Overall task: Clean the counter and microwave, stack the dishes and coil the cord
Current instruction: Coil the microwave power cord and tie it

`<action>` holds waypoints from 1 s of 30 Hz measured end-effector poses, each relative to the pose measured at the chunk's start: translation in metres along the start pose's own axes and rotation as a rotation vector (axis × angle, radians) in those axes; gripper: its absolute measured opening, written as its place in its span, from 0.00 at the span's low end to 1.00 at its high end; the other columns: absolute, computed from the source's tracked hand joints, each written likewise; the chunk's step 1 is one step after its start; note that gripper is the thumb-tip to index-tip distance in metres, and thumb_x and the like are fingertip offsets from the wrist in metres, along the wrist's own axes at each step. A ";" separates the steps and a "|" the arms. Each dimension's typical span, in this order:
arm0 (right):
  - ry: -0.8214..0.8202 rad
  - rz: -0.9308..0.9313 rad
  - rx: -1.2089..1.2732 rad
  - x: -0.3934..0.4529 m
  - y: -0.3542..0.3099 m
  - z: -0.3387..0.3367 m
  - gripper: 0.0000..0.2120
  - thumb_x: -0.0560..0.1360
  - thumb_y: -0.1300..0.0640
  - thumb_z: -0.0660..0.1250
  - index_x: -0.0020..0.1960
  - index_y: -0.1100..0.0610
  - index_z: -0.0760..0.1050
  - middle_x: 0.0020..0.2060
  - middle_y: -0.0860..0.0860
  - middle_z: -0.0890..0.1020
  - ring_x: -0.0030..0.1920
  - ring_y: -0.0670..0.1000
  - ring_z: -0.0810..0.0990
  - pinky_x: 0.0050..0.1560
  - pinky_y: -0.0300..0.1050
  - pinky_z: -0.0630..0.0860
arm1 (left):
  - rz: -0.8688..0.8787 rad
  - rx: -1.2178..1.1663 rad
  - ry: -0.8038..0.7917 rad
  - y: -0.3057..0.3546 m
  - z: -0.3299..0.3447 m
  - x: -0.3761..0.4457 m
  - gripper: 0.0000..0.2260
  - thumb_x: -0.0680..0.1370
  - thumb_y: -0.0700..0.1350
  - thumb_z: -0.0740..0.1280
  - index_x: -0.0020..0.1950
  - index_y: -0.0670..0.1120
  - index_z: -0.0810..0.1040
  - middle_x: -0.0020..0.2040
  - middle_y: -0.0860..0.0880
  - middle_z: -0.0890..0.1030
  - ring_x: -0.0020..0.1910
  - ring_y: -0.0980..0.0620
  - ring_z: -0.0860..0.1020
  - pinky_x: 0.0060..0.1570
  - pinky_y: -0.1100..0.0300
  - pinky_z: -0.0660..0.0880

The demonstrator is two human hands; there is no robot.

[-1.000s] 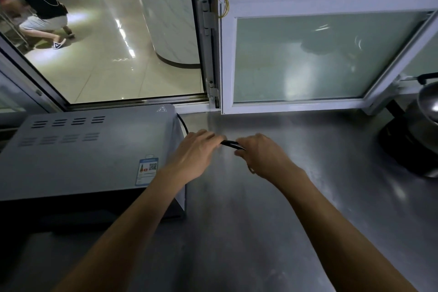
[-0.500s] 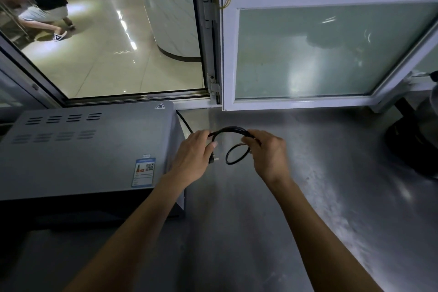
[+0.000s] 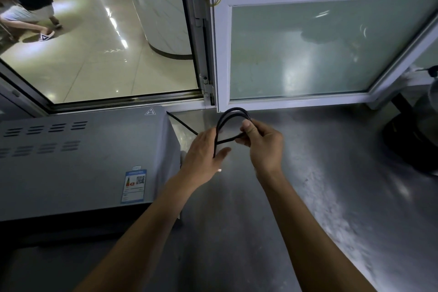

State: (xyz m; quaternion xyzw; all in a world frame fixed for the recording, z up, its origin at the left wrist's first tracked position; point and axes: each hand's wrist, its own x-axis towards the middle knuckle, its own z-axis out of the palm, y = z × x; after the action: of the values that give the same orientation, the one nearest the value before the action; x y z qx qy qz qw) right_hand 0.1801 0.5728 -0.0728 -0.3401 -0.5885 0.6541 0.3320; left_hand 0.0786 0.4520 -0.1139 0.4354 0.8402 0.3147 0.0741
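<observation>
The cord (image 3: 233,114) now stands in two stacked loops — coiling is under way near the bench's (image 3: 308,173) back edge; right hand (image 3: 262,143) pinches the loops, left hand (image 3: 205,156) grips the trailing strand.

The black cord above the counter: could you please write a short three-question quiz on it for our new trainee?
1. True or false: the black cord lies flat on the steel counter, with no hand on it.
2. Which hand pinches the cord's loops between thumb and fingers? A) the left hand B) the right hand C) neither
3. Fill in: the cord's far end runs off behind the grey ______.

Key
1. False: both hands hold it up, and it arches in loops between them.
2. B. The left hand holds the strands running down from the arch.
3. microwave, which stands at the left of the counter, below the window.
</observation>
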 end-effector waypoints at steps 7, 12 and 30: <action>-0.014 0.092 0.132 0.008 0.000 0.006 0.10 0.80 0.58 0.67 0.46 0.63 0.82 0.38 0.59 0.82 0.34 0.51 0.80 0.42 0.46 0.81 | 0.022 -0.059 -0.047 -0.001 -0.012 0.006 0.21 0.80 0.58 0.58 0.66 0.46 0.68 0.59 0.47 0.79 0.58 0.48 0.78 0.56 0.48 0.76; -0.024 0.113 0.168 0.008 0.000 0.002 0.10 0.81 0.59 0.65 0.45 0.62 0.81 0.38 0.57 0.82 0.34 0.51 0.80 0.40 0.45 0.80 | 0.016 0.017 -0.100 -0.010 -0.022 0.003 0.26 0.80 0.62 0.49 0.63 0.44 0.72 0.51 0.45 0.79 0.50 0.45 0.77 0.53 0.47 0.73; -0.140 -0.161 -0.219 0.031 0.011 -0.002 0.07 0.81 0.55 0.66 0.54 0.55 0.81 0.38 0.52 0.83 0.34 0.41 0.74 0.40 0.43 0.74 | -0.187 -0.203 -0.274 -0.013 -0.026 0.011 0.13 0.84 0.53 0.58 0.49 0.49 0.78 0.44 0.52 0.83 0.40 0.54 0.79 0.36 0.65 0.71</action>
State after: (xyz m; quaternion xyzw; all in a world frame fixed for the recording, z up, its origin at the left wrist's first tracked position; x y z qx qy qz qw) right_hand 0.1640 0.5989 -0.0860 -0.2796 -0.7033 0.5794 0.3025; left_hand 0.0523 0.4428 -0.0995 0.3842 0.8231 0.3274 0.2602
